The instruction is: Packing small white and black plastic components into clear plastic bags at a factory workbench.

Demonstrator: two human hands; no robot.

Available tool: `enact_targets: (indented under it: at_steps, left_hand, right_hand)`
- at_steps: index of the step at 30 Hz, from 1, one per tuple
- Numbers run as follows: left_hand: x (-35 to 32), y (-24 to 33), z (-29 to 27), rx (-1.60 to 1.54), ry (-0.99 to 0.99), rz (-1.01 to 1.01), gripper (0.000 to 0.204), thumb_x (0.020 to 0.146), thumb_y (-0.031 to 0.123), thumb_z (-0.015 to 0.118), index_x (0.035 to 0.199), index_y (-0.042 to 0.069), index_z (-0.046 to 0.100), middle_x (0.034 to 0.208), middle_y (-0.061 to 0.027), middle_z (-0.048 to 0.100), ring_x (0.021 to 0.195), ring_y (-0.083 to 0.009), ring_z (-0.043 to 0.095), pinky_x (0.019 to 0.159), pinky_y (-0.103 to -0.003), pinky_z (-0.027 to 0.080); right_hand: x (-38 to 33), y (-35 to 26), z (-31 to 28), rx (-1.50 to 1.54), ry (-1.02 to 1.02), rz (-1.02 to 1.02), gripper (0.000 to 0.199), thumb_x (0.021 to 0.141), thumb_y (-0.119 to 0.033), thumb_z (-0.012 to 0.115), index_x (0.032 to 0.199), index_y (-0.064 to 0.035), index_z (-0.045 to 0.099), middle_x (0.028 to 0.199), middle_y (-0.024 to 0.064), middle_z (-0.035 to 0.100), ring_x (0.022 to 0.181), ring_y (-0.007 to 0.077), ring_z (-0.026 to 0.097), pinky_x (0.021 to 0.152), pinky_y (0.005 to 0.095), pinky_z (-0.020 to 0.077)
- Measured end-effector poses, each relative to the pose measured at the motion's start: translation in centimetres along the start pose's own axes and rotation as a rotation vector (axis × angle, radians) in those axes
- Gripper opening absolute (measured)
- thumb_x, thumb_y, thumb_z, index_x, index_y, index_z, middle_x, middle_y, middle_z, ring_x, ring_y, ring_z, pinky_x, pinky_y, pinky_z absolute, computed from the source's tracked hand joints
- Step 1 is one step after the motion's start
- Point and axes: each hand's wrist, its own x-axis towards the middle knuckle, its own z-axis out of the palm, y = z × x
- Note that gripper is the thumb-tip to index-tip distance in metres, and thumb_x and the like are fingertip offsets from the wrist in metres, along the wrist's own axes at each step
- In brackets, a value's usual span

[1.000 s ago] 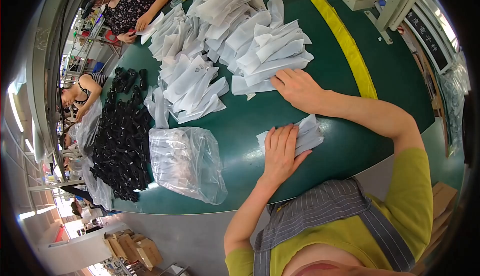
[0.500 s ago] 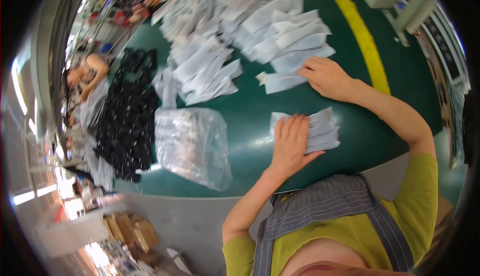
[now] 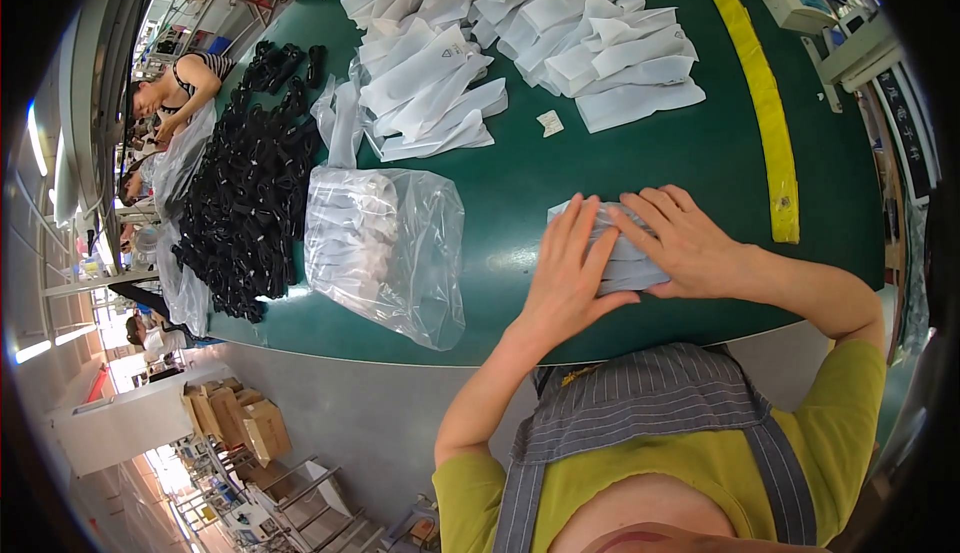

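Observation:
Both my hands rest on a small stack of whitish, translucent packets point(image 3: 630, 271) near the table's front edge. My left hand point(image 3: 572, 268) lies over its left side, fingers stretched out and thumb spread. From the right, my right hand point(image 3: 690, 245) reaches across the top with its fingers extended, close to the left fingertips. The hands hide much of the stack. Beyond them, overlapping rows of similar packets point(image 3: 625, 63) lie spread on the table. A clear plastic bag point(image 3: 432, 253) full of such packets sits to the left.
The green table point(image 3: 500, 198) carries a heap of black coiled cables point(image 3: 245, 188) on the left. A yellow strip point(image 3: 750, 63) runs down the right side. A small paper scrap point(image 3: 549, 124) lies near the packets. Another person point(image 3: 185, 93) works at far left; cardboard boxes point(image 3: 235, 418) stand below.
My right hand has moved from the near end of the right packet row onto the stack. The packet it touched there is gone from that spot. The whole view has shifted slightly.

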Motion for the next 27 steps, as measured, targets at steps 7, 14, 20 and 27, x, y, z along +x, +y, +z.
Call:
enact_targets:
  at_steps: [7,14,20,27]
  left_hand:
    - [-3.8,2.7,-12.2,0.842,0.092,-0.333,0.056,0.077,0.020,0.078,0.128,0.006,0.057,0.133,-0.0203,0.050,0.122,-0.0401,0.047,0.099,-0.050,0.038]
    - [-5.8,1.2,-13.7,0.647,0.237,-0.305,0.010,0.089,0.001,0.063,0.099,0.004,0.066,0.078,-0.0116,0.066,0.067,-0.0291,0.062,0.058,-0.038,0.047]
    - [-6.8,0.4,-13.7,0.541,0.212,-0.123,0.017,0.083,-0.004,0.066,0.098,0.004,0.067,0.070,-0.0111,0.059,0.061,-0.0299,0.057,0.055,-0.039,0.044]
    - [-7.0,0.1,-14.7,0.416,0.098,-0.031,0.028,0.076,-0.006,0.068,0.101,0.005,0.067,0.067,-0.0068,0.056,0.060,-0.0261,0.055,0.055,-0.038,0.043]
  right_hand:
    - [1.7,-0.4,1.0,0.199,0.036,0.149,0.094,0.069,-0.026,0.080,0.146,-0.0002,0.033,0.126,0.0249,0.045,0.113,0.0362,0.045,0.097,0.0471,0.0343]
    - [14.2,-8.7,1.1,0.342,0.110,-0.055,0.085,0.077,-0.036,0.071,0.143,0.0042,0.035,0.118,0.0257,0.050,0.108,0.0370,0.046,0.086,0.0446,0.0362]
    - [23.4,-11.7,7.5,0.315,0.084,0.030,0.083,0.078,-0.041,0.067,0.141,0.0045,0.038,0.116,0.0269,0.052,0.108,0.0389,0.048,0.086,0.0493,0.0357]
    - [24.2,-10.1,7.7,0.067,0.259,0.231,0.073,0.083,-0.036,0.059,0.140,0.0061,0.041,0.126,0.0271,0.051,0.114,0.0363,0.048,0.092,0.0510,0.0354]
